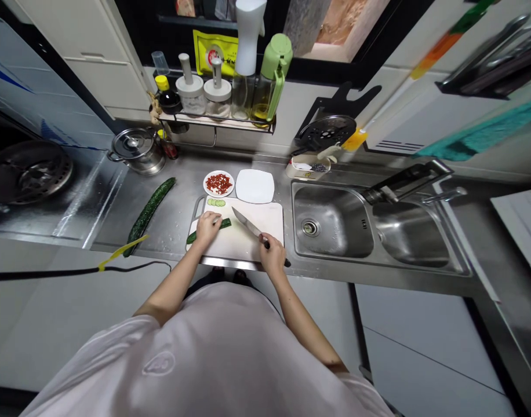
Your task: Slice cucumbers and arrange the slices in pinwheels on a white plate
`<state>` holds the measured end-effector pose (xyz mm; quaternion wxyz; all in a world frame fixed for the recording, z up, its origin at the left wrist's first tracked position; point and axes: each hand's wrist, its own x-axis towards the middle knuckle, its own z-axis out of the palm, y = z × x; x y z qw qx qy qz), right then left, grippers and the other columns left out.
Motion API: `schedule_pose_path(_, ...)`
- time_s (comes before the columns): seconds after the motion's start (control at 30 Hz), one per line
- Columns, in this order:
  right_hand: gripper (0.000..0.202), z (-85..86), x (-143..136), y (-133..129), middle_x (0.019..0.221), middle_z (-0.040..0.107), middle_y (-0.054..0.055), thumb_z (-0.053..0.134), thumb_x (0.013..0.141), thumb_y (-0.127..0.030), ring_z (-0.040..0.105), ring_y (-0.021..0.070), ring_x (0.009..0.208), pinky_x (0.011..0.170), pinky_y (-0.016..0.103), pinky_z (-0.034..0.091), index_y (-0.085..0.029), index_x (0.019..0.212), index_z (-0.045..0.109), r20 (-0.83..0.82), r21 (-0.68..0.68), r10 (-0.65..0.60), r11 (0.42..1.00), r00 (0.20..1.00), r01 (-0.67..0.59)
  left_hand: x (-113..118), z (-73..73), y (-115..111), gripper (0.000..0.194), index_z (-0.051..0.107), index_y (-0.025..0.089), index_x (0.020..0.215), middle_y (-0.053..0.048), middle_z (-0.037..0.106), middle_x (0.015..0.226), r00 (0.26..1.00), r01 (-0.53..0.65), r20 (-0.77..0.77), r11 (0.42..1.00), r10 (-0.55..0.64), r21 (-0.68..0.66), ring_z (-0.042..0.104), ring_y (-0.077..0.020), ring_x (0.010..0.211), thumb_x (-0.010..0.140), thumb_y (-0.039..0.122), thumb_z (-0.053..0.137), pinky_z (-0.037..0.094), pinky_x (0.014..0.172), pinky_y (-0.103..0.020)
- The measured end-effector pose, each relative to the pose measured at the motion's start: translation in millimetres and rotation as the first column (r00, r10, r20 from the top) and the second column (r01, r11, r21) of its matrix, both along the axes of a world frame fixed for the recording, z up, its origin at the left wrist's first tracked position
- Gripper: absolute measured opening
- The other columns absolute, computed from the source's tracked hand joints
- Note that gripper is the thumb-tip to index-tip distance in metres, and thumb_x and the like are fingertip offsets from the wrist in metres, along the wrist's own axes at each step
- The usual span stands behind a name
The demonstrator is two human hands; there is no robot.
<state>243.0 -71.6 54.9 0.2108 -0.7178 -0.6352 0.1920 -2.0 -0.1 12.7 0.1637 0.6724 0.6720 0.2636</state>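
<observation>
On a white cutting board point(265, 219) lies a cut cucumber point(225, 223), its end pointing right. My left hand point(207, 227) is closed over the middle of it, with green showing on both sides. The handle of a kitchen knife point(247, 222) is in the grip of my right hand point(273, 252); the blade slants up and left, apart from the cucumber. Several cucumber slices point(216, 202) overlap in a row at the board's upper left. Behind the board are a plate of chopped red pieces point(218, 183) and a white square plate point(255, 186).
A whole cucumber point(150, 213) lies left of the board, near a yellow-tied black cord point(117, 255). A lidded pot point(137, 152) and a stove pan point(28, 172) are farther left. The double sink point(335, 223) is at right. Bottles and jars fill a wall rack point(217, 119).
</observation>
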Motion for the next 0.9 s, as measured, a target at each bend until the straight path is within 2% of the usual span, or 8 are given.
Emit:
schedule_pose_path(0.1, 0.033, 2.8, -7, 3, 0.1, 0.069, 0.006, 0.039, 0.095, -0.033, 0.059, 0.0193, 0.091, 0.081, 0.027, 0.038, -0.02, 0.112, 0.065, -0.028, -0.049, -0.011, 0.999, 1.0, 0.009, 2, -1.0, -3, 0.025, 0.071, 0.02, 0.102, -0.007, 0.065, 0.104, 0.999, 0.042, -0.009, 0.999, -0.042, 0.006, 0.057, -0.022, 0.1, 0.088, 0.031, 0.053, 0.043, 0.093, -0.034)
schedule_pose_path(0.27, 0.032, 3.7, -18, 8, 0.111, 0.067, 0.003, 0.039, 0.095, -0.031, 0.06, 0.0182, 0.099, 0.08, 0.025, 0.039, -0.024, 0.117, 0.062, -0.042, -0.169, 0.015, 0.985, 0.999, -0.022, 3, -2.1, -5, 0.025, 0.071, 0.022, 0.102, -0.007, 0.065, 0.103, 0.996, 0.086, -0.018, 0.996, -0.086, -0.018, 0.057, -0.021, 0.099, 0.089, 0.032, 0.052, 0.043, 0.094, -0.034)
schedule_pose_path(0.5, 0.03, 0.7, -30, 17, 0.1, 0.07, 0.005, 0.037, 0.097, -0.029, 0.062, 0.0181, 0.088, 0.071, 0.024, 0.037, -0.021, 0.115, 0.06, 0.049, -0.318, 0.154, 0.939, 0.987, -0.13, 6, -1.2, -3, 0.027, 0.071, 0.024, 0.105, -0.007, 0.064, 0.101, 0.99, 0.138, -0.008, 0.989, -0.138, -0.053, 0.057, -0.0201, 0.1, 0.091, 0.035, 0.051, 0.043, 0.093, -0.033)
schedule_pose_path(0.67, 0.026, 0.0, -39, 18, 0.092, 0.07, 0.007, 0.036, 0.098, -0.025, 0.063, 0.0182, 0.084, 0.069, 0.023, 0.035, -0.017, 0.103, 0.061, 0.088, -0.359, 0.269, 0.907, 0.959, -0.221, 8, -2.1, -2, 0.027, 0.071, 0.024, 0.106, -0.006, 0.064, 0.101, 0.984, 0.178, 0.003, 0.983, -0.178, -0.041, 0.057, -0.0191, 0.1, 0.091, 0.035, 0.05, 0.043, 0.092, -0.032)
schedule_pose_path(0.9, 0.026, 4.6, -48, 18, 0.092, 0.07, 0.011, 0.035, 0.098, -0.023, 0.064, 0.02, 0.085, 0.071, 0.025, 0.037, -0.015, 0.106, 0.058, 0.134, -0.391, 0.323, 0.886, 0.937, -0.249, 8, -2.4, -3, 0.028, 0.071, 0.025, 0.107, -0.007, 0.064, 0.104, 0.98, 0.197, -0.014, 0.979, -0.198, -0.049, 0.057, -0.0192, 0.101, 0.092, 0.035, 0.049, 0.043, 0.093, -0.032)
